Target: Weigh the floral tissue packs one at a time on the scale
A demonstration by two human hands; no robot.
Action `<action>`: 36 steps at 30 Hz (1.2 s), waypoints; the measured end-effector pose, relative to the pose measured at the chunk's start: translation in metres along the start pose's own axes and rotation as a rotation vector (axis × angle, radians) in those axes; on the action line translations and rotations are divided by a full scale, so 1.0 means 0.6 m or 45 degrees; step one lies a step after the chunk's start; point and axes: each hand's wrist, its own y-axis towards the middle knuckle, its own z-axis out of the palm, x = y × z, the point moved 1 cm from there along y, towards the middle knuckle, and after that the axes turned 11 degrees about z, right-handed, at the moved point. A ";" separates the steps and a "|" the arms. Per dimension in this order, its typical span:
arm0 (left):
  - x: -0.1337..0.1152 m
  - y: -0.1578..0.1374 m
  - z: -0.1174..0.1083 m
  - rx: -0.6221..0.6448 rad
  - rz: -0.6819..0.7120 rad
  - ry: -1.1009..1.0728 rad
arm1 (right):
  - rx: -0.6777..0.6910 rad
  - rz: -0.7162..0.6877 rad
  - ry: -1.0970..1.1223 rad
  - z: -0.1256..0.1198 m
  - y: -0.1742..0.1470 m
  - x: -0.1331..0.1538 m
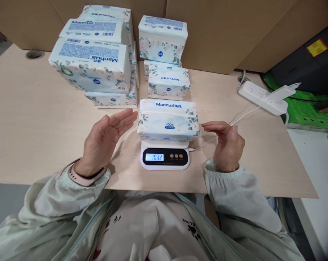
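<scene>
A pack of tissues (167, 121) in white and pale blue floral wrapping lies on a white kitchen scale (165, 166), covering its platform. The scale's lit display reads about 103.2. My left hand (105, 137) is open just left of the pack, fingers stretched toward it, with a small gap at the fingertips. On the other side my right hand (226, 143) is open too, its fingers extended toward the pack's right end without touching. Neither hand holds anything.
Behind stand a tall stack of tissue packs (90, 65) at left and a smaller stack (164, 40) beside it. Cardboard panels (207, 32) close off the back. A white power strip (261, 98) lies at right, its cable (244, 115) running to the scale.
</scene>
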 end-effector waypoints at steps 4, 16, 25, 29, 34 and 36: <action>0.003 0.001 -0.002 -0.007 -0.005 0.057 | -0.001 -0.014 -0.033 0.000 -0.001 0.003; -0.002 0.000 0.003 -0.012 0.006 -0.008 | -0.004 0.019 -0.077 -0.003 -0.007 0.011; -0.001 -0.001 0.000 -0.010 0.007 0.013 | -0.019 -0.001 -0.051 0.001 -0.007 0.011; 0.004 -0.002 -0.005 -0.017 0.030 0.019 | 0.041 -0.018 -0.065 -0.008 -0.005 0.003; 0.021 -0.024 -0.012 0.026 0.144 0.160 | 0.454 -0.107 -0.289 -0.014 -0.010 -0.030; 0.022 -0.029 -0.007 0.132 0.102 0.185 | 0.596 -0.176 -0.366 -0.008 -0.013 -0.037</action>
